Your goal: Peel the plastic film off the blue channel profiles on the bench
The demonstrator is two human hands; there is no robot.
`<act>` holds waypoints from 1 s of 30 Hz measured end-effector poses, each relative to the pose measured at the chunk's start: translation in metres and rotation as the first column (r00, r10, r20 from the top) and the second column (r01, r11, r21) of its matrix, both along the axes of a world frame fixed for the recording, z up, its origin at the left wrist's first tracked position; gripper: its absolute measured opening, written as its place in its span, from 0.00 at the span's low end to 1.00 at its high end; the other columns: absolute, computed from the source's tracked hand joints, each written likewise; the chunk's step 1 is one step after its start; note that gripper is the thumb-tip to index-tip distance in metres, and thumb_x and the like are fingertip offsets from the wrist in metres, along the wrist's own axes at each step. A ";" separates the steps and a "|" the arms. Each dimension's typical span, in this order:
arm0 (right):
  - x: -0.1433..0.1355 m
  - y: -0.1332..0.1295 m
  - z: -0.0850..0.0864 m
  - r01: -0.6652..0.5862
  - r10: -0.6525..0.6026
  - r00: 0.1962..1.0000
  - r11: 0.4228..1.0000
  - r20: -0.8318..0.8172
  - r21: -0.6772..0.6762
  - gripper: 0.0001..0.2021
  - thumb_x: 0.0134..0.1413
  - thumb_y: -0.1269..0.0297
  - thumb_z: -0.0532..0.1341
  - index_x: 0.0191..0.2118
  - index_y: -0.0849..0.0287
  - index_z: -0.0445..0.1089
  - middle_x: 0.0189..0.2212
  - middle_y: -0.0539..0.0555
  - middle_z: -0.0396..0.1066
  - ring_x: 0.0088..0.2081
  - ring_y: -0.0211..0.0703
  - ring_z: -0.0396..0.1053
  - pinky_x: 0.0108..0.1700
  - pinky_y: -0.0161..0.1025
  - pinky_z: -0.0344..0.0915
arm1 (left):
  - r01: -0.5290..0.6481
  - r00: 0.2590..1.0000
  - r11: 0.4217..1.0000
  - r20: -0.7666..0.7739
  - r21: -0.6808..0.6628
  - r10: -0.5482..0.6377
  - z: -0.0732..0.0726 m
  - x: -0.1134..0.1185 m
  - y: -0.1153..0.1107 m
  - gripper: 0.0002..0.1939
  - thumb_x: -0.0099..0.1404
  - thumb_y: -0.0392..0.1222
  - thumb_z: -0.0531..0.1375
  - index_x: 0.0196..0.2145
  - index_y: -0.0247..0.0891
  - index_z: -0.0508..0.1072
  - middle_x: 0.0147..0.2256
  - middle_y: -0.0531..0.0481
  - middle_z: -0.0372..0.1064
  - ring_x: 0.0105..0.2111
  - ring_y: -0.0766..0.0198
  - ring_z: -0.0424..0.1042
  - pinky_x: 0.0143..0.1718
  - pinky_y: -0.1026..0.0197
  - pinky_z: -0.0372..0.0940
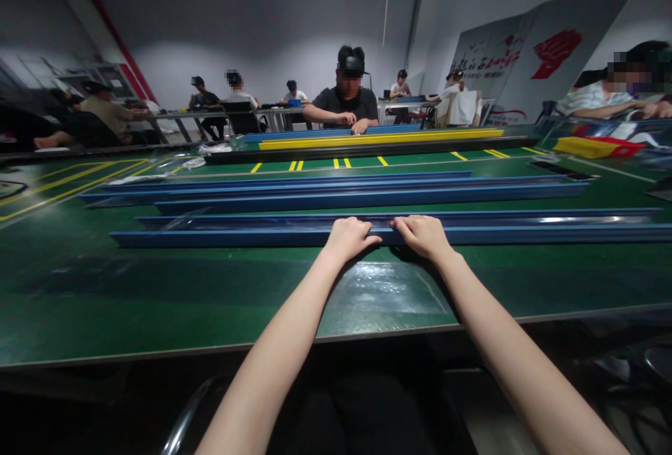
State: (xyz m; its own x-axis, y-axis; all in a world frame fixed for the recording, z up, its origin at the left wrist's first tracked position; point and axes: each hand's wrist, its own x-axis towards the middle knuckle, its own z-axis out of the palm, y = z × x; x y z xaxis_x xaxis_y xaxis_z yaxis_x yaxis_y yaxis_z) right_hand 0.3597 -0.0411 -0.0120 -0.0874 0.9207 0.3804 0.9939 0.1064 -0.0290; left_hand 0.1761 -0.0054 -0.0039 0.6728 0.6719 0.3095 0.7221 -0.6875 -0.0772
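Note:
A long blue channel lies across the green table in front of me, with a clear film showing inside it. Near its middle, my left hand is closed over the near wall, thumb on the outer side and curled fingertips inside. A short gap to the right, my right hand is also closed at the channel, its fingers bent over the near wall. Whether the fingertips pinch the film or only the wall is too small to tell.
More blue channels lie parallel behind. Farther back are a yellow strip and a black strip, where a person works opposite. A clear sheet lies near the table's front edge. A yellow tray sits at right.

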 end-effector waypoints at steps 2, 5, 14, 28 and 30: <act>0.000 0.000 0.000 0.004 -0.004 1.000 1.000 0.001 0.000 0.23 0.58 0.56 0.41 0.36 0.54 0.73 0.33 0.53 0.74 0.37 0.39 0.69 0.32 0.33 0.53 | -0.008 1.000 1.000 -0.004 -0.014 0.008 0.000 0.000 0.000 0.19 0.60 0.56 0.51 0.33 0.39 0.72 0.33 0.46 0.72 0.37 0.60 0.70 0.34 0.63 0.60; -0.001 0.000 0.000 0.006 -0.006 1.000 1.000 -0.001 0.006 0.24 0.58 0.56 0.41 0.36 0.54 0.73 0.33 0.53 0.74 0.37 0.40 0.69 0.32 0.33 0.54 | -0.009 1.000 1.000 -0.002 -0.027 0.009 0.000 0.000 0.000 0.19 0.60 0.56 0.51 0.33 0.39 0.72 0.33 0.46 0.72 0.37 0.59 0.70 0.35 0.63 0.60; 0.000 0.002 -0.002 0.047 -0.046 0.998 0.999 -0.032 0.026 0.25 0.59 0.55 0.40 0.35 0.54 0.74 0.31 0.53 0.74 0.35 0.39 0.69 0.33 0.32 0.55 | -0.009 1.000 0.999 0.018 -0.031 0.010 -0.001 0.000 0.002 0.20 0.59 0.57 0.51 0.33 0.39 0.73 0.32 0.46 0.72 0.36 0.59 0.70 0.34 0.63 0.61; 0.000 0.003 0.000 0.053 -0.049 0.992 0.998 -0.119 0.023 0.23 0.58 0.55 0.42 0.33 0.52 0.73 0.33 0.50 0.74 0.36 0.40 0.70 0.32 0.33 0.54 | 0.023 1.000 0.999 0.019 -0.033 -0.022 -0.001 0.001 0.001 0.17 0.60 0.55 0.51 0.34 0.40 0.70 0.36 0.48 0.71 0.39 0.60 0.69 0.35 0.63 0.61; 0.000 0.002 0.001 0.025 -0.023 0.993 1.000 -0.113 0.019 0.22 0.57 0.55 0.42 0.34 0.52 0.73 0.34 0.50 0.74 0.36 0.40 0.69 0.32 0.33 0.54 | 0.030 0.999 0.999 0.031 -0.025 -0.029 0.000 0.000 -0.001 0.16 0.60 0.55 0.52 0.37 0.40 0.68 0.37 0.49 0.71 0.39 0.60 0.69 0.35 0.63 0.61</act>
